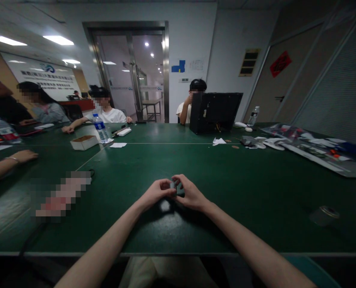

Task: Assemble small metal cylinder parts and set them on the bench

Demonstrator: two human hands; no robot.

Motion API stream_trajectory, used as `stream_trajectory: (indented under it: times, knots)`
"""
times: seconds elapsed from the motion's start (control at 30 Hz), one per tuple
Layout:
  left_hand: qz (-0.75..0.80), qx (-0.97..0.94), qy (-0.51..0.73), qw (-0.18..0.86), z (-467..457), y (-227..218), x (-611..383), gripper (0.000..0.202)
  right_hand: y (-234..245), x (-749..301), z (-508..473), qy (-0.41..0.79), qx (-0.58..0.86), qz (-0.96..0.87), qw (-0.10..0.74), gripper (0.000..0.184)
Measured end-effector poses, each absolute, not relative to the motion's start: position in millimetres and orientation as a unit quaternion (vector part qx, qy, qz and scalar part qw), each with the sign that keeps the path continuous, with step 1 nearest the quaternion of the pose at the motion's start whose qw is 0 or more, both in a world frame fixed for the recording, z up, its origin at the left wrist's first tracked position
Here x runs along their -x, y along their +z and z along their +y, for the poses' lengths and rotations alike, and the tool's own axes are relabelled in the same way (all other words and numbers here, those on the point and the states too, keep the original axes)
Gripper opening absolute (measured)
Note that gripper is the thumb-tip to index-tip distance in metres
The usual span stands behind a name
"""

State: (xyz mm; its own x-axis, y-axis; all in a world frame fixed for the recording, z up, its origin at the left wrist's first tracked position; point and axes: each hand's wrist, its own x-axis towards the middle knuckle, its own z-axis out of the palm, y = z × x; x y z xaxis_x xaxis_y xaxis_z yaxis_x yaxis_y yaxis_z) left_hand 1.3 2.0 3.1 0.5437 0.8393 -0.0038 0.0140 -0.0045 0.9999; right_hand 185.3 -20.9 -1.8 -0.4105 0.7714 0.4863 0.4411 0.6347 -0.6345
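Both my hands meet above the green table (240,188), just past its near edge. My left hand (156,193) and my right hand (190,195) are closed around a small grey object (177,187) pinched between their fingertips. I cannot make out what that object is. A small pale patch (165,205) lies on the table right beneath my hands.
A roll of tape (324,214) lies at the right. A cardboard box (84,142) and water bottle (100,127) stand far left; a black monitor (214,112) stands at the back. Papers (312,150) cover the far right. Other people sit around; another person's arm (6,165) rests at left.
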Motion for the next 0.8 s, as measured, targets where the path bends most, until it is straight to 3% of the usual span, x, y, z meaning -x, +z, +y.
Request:
stream_trajectory:
  times: [0.27,0.57,0.8]
  knots:
    - [0.289,-0.563,0.336,0.698,-4.7,9.0,-3.2,0.035,2.6,-185.5,-22.6,0.181,0.380,-0.814,0.401,0.052]
    - [0.352,-0.557,0.349,0.666,-0.7,8.8,-1.6,0.032,2.1,-184.9,-22.8,0.166,0.382,-0.818,0.397,0.053]
    - [0.295,-0.529,0.335,0.722,-1.6,10.8,-1.7,0.034,3.5,-184.2,-23.2,0.184,0.378,-0.814,0.402,0.054]
